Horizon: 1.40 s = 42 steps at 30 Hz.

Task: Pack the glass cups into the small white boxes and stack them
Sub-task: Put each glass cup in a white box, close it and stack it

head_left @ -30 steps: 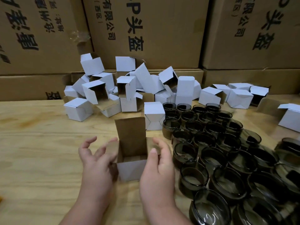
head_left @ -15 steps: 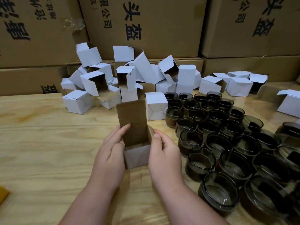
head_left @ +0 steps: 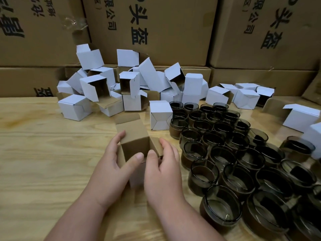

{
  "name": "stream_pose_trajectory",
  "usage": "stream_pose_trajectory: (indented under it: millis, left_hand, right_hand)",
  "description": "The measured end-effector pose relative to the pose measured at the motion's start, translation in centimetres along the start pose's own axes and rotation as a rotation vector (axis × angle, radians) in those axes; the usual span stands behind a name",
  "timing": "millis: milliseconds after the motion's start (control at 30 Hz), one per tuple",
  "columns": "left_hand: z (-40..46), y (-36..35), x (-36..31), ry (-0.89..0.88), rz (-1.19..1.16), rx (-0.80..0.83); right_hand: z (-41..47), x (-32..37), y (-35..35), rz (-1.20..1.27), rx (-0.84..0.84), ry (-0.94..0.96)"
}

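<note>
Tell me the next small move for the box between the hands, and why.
Probably press the lid the rest of the way down and tuck its tongue into the small white box. The brown lid is folded over the top but its tongue sticks out at the far edge, and both the left hand and the right hand already hold the box. Whether a cup is inside cannot be seen.

Light: even and soft, moderately bright, no source seen | Shadows: faint ones are cast under the hands [head_left: 111, 171] on the table [head_left: 34, 162] | Glare: thin highlights are carried on the glass cups' [head_left: 220, 213] rims | Blur: slight softness throughout | Distortion: cartons [head_left: 156, 23] are bowed at the edges
</note>
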State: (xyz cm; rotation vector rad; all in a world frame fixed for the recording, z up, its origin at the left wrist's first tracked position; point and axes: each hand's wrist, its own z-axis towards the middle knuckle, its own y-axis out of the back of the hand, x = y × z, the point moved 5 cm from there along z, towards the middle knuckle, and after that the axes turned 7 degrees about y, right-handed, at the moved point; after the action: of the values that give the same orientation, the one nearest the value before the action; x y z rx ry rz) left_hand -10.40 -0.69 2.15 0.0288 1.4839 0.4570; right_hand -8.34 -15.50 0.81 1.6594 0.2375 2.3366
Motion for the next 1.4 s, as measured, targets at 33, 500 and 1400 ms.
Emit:
stream_pose_trajectory:
  millis: [33, 500, 1400]
  left_hand:
    - [-0.1, 0.1, -0.1, 0.001, 0.004, -0.007]
    - [-0.3, 0.0, -0.3, -0.008, -0.040, -0.014]
    - [1.3, 2.5, 2.1, 0.044, 0.078, -0.435]
  right_hand:
    - [-0.1, 0.1, 0.1, -0.010, -0.002, 0.014]
    - [-2.4, 1.6, 2.1, -0.110, -0.076, -0.032]
    - [-0.2, -0.6, 0.8, -0.375, 0.018, 0.020]
